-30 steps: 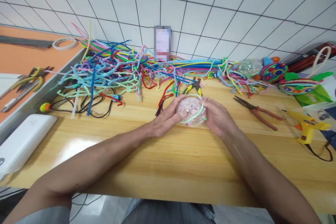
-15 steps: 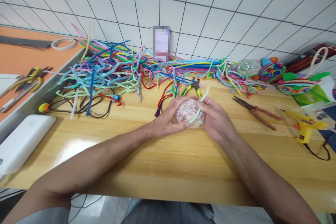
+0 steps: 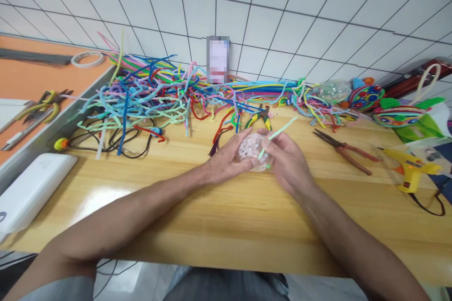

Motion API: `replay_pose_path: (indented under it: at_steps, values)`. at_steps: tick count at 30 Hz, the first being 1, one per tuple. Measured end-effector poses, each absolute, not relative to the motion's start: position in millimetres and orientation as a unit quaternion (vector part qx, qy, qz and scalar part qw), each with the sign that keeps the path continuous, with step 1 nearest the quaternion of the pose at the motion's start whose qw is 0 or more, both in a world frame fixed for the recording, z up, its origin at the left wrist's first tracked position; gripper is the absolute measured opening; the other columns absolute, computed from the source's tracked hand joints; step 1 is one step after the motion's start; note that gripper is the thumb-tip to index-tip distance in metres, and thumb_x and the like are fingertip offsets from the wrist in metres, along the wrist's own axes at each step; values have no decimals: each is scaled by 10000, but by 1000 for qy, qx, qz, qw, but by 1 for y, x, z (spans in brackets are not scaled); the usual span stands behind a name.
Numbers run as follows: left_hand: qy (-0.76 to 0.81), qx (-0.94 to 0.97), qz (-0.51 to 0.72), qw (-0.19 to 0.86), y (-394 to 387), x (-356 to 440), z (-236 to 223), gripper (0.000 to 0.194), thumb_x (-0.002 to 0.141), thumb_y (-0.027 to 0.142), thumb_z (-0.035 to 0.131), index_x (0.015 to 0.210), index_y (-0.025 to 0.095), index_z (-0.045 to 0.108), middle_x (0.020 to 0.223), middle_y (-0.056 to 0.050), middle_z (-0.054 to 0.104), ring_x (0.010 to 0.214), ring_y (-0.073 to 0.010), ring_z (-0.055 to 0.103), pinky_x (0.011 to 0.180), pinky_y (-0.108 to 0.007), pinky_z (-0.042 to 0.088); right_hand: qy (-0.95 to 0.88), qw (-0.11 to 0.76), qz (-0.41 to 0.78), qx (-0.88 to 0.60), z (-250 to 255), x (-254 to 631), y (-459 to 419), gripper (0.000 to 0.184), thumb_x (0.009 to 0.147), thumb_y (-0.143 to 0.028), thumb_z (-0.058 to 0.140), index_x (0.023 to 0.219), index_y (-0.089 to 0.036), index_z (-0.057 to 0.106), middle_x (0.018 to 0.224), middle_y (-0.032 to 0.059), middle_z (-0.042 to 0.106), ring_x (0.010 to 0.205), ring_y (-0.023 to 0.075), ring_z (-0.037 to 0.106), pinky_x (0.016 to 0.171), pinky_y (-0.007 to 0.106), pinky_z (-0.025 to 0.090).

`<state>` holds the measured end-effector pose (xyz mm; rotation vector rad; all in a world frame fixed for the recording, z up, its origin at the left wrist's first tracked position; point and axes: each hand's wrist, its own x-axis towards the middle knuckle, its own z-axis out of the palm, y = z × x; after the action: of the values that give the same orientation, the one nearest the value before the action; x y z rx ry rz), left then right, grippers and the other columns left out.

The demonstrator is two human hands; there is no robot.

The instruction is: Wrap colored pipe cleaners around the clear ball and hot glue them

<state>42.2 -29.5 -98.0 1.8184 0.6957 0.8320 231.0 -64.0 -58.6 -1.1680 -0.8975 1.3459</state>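
Note:
Between my hands, over the wooden table, is a clear ball [image 3: 249,146] with whitish-pink flakes showing in it. My left hand [image 3: 228,157] wraps round its left side, thumb along the front. My right hand [image 3: 287,155] closes on its right side and pinches a pale green pipe cleaner [image 3: 282,128] between thumb and fingers. One end of the pipe cleaner lies against the ball; the other sticks out up and to the right. A small bright green spot shows low on the ball. My right fingertips behind the ball are hidden.
A tangled heap of coloured pipe cleaners [image 3: 141,99] lies along the tiled wall. Yellow-green pliers [image 3: 263,115] sit just behind my hands, long-nose pliers [image 3: 344,148] and a yellow glue gun [image 3: 411,167] to the right. A white power bank [image 3: 38,190] is at left; a phone [image 3: 218,59] leans on the wall.
The pale green pipe cleaner has swung to the right and now lies at a flatter slant, its free end farther out. My right thumb has shifted over it. My left hand stays on the ball.

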Motion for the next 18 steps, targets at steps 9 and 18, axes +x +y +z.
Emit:
replay_pose_path:
  at_steps: [9,18]
  values:
    - [263,740,360,504,-28,43,-101,817,913,550,774,1597,271,425,1574,-149,524,1428,-359,533,1229,-568,417,-507,494,502,-497,-53,239,-67,423,831,-540,818,1119,-247,718,1122,44,762,969,213,684,870,367,548]
    - [238,688,359,584,-25,43,-107,804,921,591,759,1588,307,411,1530,-110,533,1350,-326,571,1173,-521,473,-522,480,514,-483,-48,249,-64,474,826,-574,833,1166,-256,743,1163,43,770,1036,224,701,914,375,575]
